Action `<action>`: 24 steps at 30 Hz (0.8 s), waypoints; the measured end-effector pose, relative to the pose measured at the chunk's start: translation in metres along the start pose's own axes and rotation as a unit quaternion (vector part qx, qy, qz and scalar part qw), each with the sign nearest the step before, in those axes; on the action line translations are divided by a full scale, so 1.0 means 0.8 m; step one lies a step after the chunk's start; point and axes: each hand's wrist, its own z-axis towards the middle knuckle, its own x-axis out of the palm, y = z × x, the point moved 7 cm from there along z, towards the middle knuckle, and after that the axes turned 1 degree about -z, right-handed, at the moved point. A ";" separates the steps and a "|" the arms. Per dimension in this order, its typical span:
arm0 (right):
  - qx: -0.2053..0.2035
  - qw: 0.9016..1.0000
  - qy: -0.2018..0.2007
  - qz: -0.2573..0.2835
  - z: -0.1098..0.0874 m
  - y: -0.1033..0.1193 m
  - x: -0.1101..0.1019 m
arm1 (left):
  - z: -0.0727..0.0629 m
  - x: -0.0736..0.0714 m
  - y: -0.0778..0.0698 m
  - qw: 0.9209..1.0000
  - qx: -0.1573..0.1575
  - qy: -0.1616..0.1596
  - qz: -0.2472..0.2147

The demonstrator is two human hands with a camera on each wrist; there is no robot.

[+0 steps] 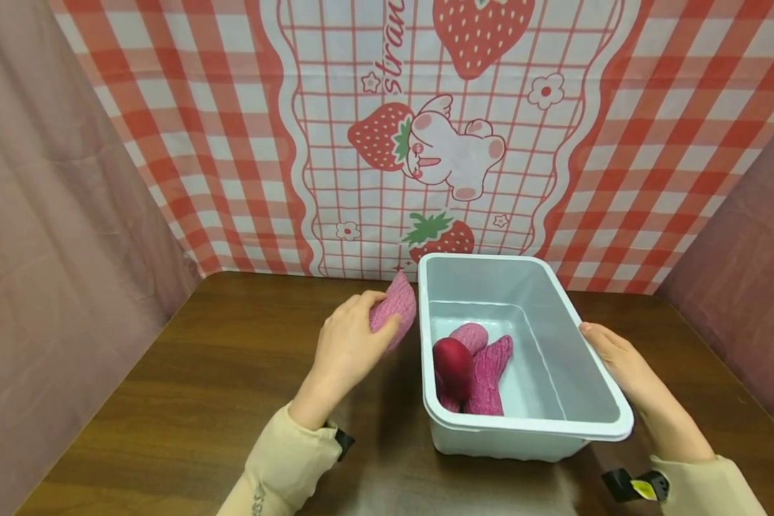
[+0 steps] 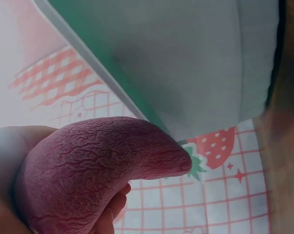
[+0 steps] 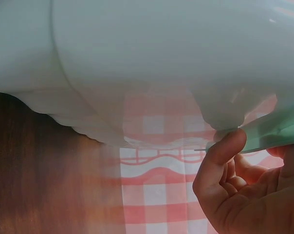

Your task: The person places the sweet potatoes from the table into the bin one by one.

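Observation:
My left hand [image 1: 348, 340] grips a pink sweet potato [image 1: 396, 308] just left of the bin, near its left rim. In the left wrist view that sweet potato [image 2: 98, 170] is curved, with wrinkled skin and a blunt tapering end. The pale blue-grey plastic bin [image 1: 542, 315] stands on the table. Inside, toward its near left corner, lie a magenta sweet potato [image 1: 490, 373], a lighter pink one [image 1: 471, 335] and a smooth dark red round thing [image 1: 454, 367] that partly covers them. My right hand [image 1: 632, 373] holds the bin's right rim, fingers curled in the right wrist view.
The brown wooden table [image 1: 187, 387] extends to the left of the bin. A red-and-white checked cloth with strawberry prints [image 1: 232, 143] hangs behind it. Pink curtains [image 1: 58, 251] close off both sides.

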 end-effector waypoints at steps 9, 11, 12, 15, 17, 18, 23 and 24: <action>0.001 1.000 0.000 -0.014 -0.001 -0.002 0.002 | -0.003 -0.008 -0.009 0.999 0.003 -0.018 -0.033; 0.002 1.000 0.001 -0.009 -0.001 -0.002 0.001 | -0.003 -0.009 -0.011 0.999 0.004 -0.022 -0.037; 0.002 1.000 0.000 -0.005 -0.001 -0.001 0.001 | -0.003 -0.010 -0.012 0.999 0.004 -0.025 -0.038; 0.000 1.000 0.000 0.006 -0.001 0.001 -0.001 | -0.003 -0.011 -0.017 0.998 0.008 -0.031 -0.045; -0.002 1.000 0.001 0.009 -0.001 0.001 -0.001 | -0.004 -0.011 -0.021 0.998 0.012 -0.035 -0.049; -0.001 1.000 0.002 0.011 -0.001 0.001 -0.001 | -0.004 -0.011 -0.023 0.998 0.014 -0.035 -0.050; 0.000 1.000 0.003 0.006 0.000 -0.002 0.000 | -0.005 -0.009 -0.030 0.998 0.026 -0.041 -0.050; 0.001 1.000 0.003 0.005 0.000 -0.003 0.001 | -0.006 -0.009 -0.031 0.997 0.029 -0.042 -0.050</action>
